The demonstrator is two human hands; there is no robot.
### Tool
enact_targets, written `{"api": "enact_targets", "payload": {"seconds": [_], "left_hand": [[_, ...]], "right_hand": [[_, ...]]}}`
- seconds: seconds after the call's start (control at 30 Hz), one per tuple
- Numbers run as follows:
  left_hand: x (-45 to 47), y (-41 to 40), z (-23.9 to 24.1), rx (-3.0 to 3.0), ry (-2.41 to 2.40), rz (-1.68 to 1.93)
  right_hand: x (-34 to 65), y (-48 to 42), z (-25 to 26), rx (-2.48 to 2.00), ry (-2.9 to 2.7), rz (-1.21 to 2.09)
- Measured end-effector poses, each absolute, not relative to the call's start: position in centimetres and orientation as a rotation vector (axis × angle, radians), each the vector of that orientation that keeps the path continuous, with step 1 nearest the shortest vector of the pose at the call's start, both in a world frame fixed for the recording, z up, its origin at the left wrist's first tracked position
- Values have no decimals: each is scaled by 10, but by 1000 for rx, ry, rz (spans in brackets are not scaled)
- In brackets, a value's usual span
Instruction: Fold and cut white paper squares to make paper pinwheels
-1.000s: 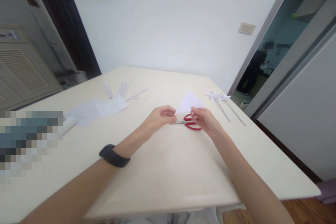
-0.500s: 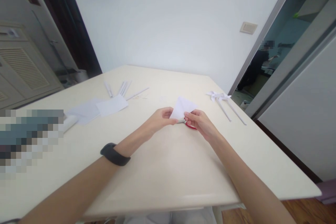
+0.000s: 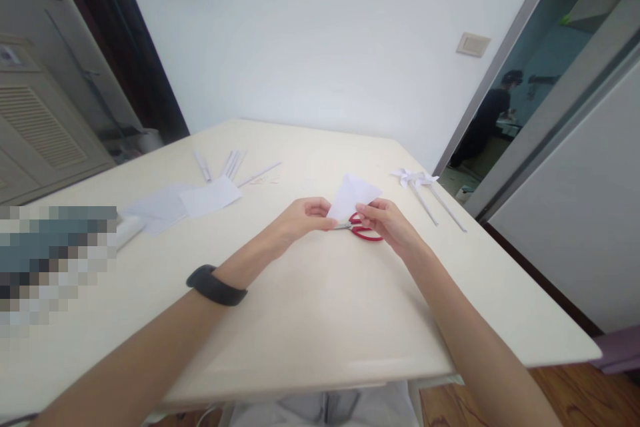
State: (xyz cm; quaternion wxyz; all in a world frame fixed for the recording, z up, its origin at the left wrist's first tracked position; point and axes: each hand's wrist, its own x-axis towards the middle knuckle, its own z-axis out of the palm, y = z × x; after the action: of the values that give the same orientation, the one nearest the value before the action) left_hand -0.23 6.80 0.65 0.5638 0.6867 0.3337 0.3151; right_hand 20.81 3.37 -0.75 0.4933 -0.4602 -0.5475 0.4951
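Observation:
A white sheet of paper [image 3: 353,197] is held up between my two hands over the table. My left hand [image 3: 307,219] pinches its left corner between thumb and fingers. My right hand [image 3: 383,217] grips the lower right edge with thumb and fingertips. Just below and behind the paper lies a pair of scissors [image 3: 367,236] with red handles, its metal blades pointing left towards my left thumb. The paper and my right fingers cover part of the scissors.
Two white paper pinwheels [image 3: 415,178] on sticks lie at the right. At the left are loose white sheets [image 3: 210,197], several rolled paper sticks [image 3: 233,163] and small scraps [image 3: 267,179]. A blurred-out object [image 3: 55,257] lies at the left edge. Beyond the doorway is another person [image 3: 483,120].
The paper has shifted slightly right and turned a little in my hands. More of the scissors' red handles now shows beneath it. The camera view has also moved slightly.

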Motion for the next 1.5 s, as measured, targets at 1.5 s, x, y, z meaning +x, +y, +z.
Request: {"api": "enact_targets", "payload": {"seconds": [1.5], "left_hand": [[-7,67,6,1679,879,766]], "right_hand": [[187,17,3,-1184,-1601,1197]]}}
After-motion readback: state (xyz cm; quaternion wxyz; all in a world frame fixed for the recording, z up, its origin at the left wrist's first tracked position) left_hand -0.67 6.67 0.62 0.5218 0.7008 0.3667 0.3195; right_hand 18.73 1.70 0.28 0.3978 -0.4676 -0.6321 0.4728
